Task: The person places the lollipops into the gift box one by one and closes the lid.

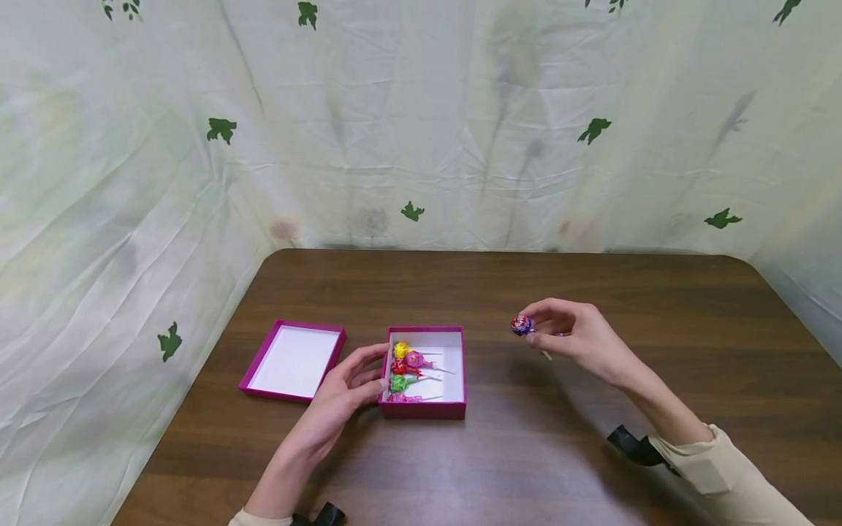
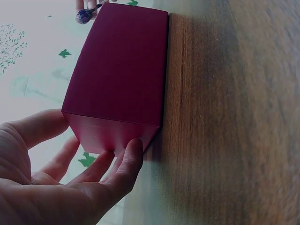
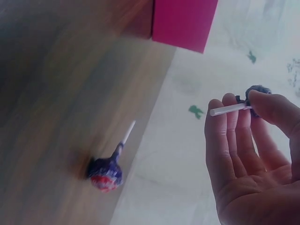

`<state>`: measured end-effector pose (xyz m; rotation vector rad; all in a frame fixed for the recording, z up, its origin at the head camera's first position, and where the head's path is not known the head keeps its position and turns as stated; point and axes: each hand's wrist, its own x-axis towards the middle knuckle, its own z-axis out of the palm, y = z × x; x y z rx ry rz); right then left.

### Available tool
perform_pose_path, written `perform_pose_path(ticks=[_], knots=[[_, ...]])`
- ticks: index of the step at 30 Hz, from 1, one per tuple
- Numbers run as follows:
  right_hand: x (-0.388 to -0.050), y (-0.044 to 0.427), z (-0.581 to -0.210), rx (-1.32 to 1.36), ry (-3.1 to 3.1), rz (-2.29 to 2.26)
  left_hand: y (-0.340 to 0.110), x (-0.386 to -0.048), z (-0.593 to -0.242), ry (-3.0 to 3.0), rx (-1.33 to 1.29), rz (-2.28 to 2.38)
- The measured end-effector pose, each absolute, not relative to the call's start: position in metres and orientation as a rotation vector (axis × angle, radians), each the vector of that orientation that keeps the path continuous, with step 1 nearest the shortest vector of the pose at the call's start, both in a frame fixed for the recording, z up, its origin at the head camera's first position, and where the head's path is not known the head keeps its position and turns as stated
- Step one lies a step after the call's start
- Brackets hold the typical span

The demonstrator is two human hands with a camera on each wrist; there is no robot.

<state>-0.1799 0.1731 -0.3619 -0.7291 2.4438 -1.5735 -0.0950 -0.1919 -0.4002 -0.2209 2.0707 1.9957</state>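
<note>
In the head view, a magenta box (image 1: 424, 410) with a white inside holds several lollipops in yellow, pink, red and green wrappers. My left hand (image 1: 345, 391) rests against its left side; in the left wrist view the fingertips (image 2: 135, 146) touch the outer wall and the thumb reaches the upper edge. Right of the box, my right hand (image 1: 572, 332) pinches a purple-and-red lollipop (image 1: 521, 325) above the table. Its white stick (image 3: 227, 110) shows in the right wrist view. Another purple-and-red lollipop (image 3: 105, 174) lies on the table below that hand, mostly hidden from the head view.
To the left of the box lies its magenta-rimmed lid (image 1: 292, 361), white inside facing up. Everything stands on a dark brown wooden table (image 1: 500, 467). A pale curtain (image 1: 434, 131) with green leaf shapes hangs behind and beside it.
</note>
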Motion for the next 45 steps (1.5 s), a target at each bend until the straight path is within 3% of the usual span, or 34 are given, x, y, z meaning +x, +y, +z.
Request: perform_pose_path(ticks=[30, 45], knots=[[-0.167, 0.101, -0.35, -0.897, 2.251, -1.633, -0.192, -0.094, -0.4, 2.075, -0.209, 1.996], [-0.188, 0.056, -0.362, -1.069, 2.277, -1.344, -0.191, -0.094, -0.402, 2.091, -0.218, 1.99]])
